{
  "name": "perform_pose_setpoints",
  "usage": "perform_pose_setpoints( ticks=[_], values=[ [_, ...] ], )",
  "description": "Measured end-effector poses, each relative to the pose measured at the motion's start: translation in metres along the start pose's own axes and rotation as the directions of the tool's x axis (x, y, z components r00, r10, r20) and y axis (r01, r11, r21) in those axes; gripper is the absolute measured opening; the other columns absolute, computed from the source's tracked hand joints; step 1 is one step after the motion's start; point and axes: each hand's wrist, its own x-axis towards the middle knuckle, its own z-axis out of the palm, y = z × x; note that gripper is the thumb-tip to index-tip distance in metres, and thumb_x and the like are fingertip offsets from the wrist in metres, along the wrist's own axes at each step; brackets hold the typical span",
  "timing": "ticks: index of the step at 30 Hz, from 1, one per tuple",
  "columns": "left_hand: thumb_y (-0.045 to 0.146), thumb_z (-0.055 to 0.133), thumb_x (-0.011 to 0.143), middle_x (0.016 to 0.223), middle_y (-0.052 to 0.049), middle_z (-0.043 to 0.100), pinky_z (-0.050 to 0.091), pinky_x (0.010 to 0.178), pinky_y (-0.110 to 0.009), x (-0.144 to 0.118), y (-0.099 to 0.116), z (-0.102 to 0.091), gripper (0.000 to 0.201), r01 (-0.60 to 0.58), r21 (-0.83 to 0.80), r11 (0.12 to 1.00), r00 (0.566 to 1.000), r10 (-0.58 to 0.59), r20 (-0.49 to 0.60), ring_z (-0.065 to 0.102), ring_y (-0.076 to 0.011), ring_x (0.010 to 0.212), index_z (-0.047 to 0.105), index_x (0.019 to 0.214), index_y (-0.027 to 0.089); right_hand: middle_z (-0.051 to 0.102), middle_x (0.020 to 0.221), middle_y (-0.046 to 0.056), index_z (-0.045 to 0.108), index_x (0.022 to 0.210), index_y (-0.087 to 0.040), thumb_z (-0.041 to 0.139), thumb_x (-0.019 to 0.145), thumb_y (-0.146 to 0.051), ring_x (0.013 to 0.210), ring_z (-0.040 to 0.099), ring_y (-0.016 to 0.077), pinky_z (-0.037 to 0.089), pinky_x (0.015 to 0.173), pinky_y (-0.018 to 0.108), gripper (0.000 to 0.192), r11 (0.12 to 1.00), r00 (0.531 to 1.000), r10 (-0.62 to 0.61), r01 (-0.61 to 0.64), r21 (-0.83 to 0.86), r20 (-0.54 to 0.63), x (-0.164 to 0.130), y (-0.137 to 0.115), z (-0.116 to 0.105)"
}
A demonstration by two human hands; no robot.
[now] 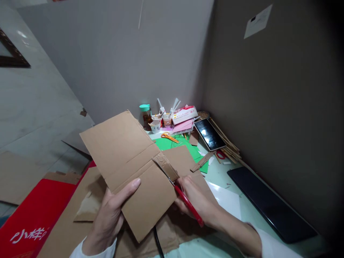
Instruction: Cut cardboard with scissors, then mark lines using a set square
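Observation:
My left hand grips a creased piece of brown cardboard, its thumb on top and the fingers hidden beneath. The sheet is tilted above the table. In my right hand is a pair of red-handled scissors, fingers closed round the handles. One blade lies over the cardboard near its right edge, beside a narrow flap that is partly cut from the sheet. Another cardboard piece lies behind it on the table.
Orange scissors lie on green paper. Paper cups, a teal-lidded jar and a tablet stand at the back. A long black object lies right. A red box is at left; a grey wall rises at right.

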Motion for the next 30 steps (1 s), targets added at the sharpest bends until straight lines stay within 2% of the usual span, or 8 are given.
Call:
perform_pose_setpoints(
  ticks=[5,9,12,14,17,21,25,30],
  values=[
    [0.029,0.096,0.051,0.11,-0.008,0.075,0.065,0.072,-0.034,0.0,0.003,0.001,0.09,0.021,-0.031,0.999,0.999,-0.021,-0.028,0.073,-0.0317,0.096,0.059,0.133,0.023,0.057,0.061,-0.002,0.042,0.065,-0.024,0.052,0.062,-0.016,0.058,0.054,0.0158,0.041,0.058,0.027,0.013,0.97,0.987,-0.012,-0.027,0.241,0.158,0.006,-0.003,-0.004],
    [0.025,0.096,0.046,0.098,-0.009,0.077,0.065,0.07,-0.035,0.003,0.009,0.002,0.083,0.064,-0.086,0.994,0.996,-0.07,-0.061,0.075,-0.0326,0.091,0.065,0.123,0.018,0.059,0.072,-0.005,0.043,0.081,-0.024,0.056,0.069,-0.024,0.061,0.053,0.0124,0.043,0.056,0.023,0.018,0.898,0.949,-0.093,-0.051,0.436,0.302,0.002,-0.015,-0.023],
    [0.023,0.094,0.046,0.096,-0.009,0.078,0.066,0.068,-0.035,0.005,0.014,0.001,0.072,0.088,-0.128,0.988,0.989,-0.102,-0.105,0.076,-0.0308,0.082,0.068,0.112,0.015,0.061,0.086,-0.002,0.046,0.091,-0.025,0.056,0.069,-0.031,0.067,0.052,0.0116,0.045,0.06,0.023,0.025,0.864,0.922,-0.15,-0.053,0.501,0.356,-0.002,-0.022,-0.033],
    [0.022,0.092,0.048,0.098,-0.009,0.078,0.066,0.067,-0.035,0.005,0.016,0.0,0.065,0.105,-0.151,0.983,0.986,-0.123,-0.117,0.076,-0.0295,0.078,0.069,0.108,0.015,0.061,0.091,0.0,0.048,0.093,-0.024,0.053,0.067,-0.03,0.07,0.053,0.0125,0.046,0.062,0.024,0.027,0.872,0.919,-0.16,-0.039,0.488,0.36,-0.002,-0.024,-0.034],
    [0.023,0.09,0.051,0.093,-0.01,0.078,0.065,0.059,-0.035,0.004,0.018,-0.002,0.058,0.127,-0.169,0.977,0.984,-0.146,-0.104,0.075,-0.0283,0.069,0.07,0.105,0.014,0.063,0.09,0.003,0.051,0.088,-0.023,0.056,0.067,-0.025,0.077,0.058,0.0182,0.048,0.071,0.03,0.022,0.923,0.944,-0.123,-0.004,0.384,0.306,0.001,-0.021,-0.029],
    [0.016,0.09,0.045,0.087,-0.01,0.078,0.064,0.055,-0.036,0.003,0.024,-0.003,0.061,0.096,-0.182,0.979,0.988,-0.115,-0.101,0.074,-0.0286,0.065,0.07,0.102,0.013,0.066,0.092,0.008,0.055,0.092,-0.021,0.056,0.074,-0.028,0.087,0.06,0.0267,0.045,0.083,0.042,0.019,0.979,0.974,-0.073,0.028,0.203,0.214,0.001,-0.017,-0.021],
    [0.011,0.086,0.046,0.086,-0.009,0.078,0.065,0.059,-0.038,0.003,0.029,-0.003,0.055,0.027,-0.213,0.977,0.99,-0.056,-0.13,0.074,-0.0282,0.067,0.069,0.098,0.013,0.067,0.097,0.01,0.054,0.101,-0.02,0.055,0.08,-0.036,0.09,0.059,0.0274,0.047,0.084,0.043,0.026,0.993,0.967,-0.077,0.052,0.109,0.244,-0.006,-0.02,-0.016],
    [0.014,0.076,0.057,0.075,-0.001,0.076,0.064,0.058,-0.028,0.015,0.041,-0.017,0.032,-0.098,-0.223,0.97,0.975,0.049,-0.216,0.072,-0.0191,0.061,0.067,0.087,0.015,0.067,0.096,0.008,0.054,0.103,-0.022,0.045,0.092,-0.044,0.085,0.061,0.0243,0.049,0.08,0.04,0.026,0.993,0.944,-0.118,0.11,0.041,0.307,-0.003,-0.017,-0.028]
  ],
)
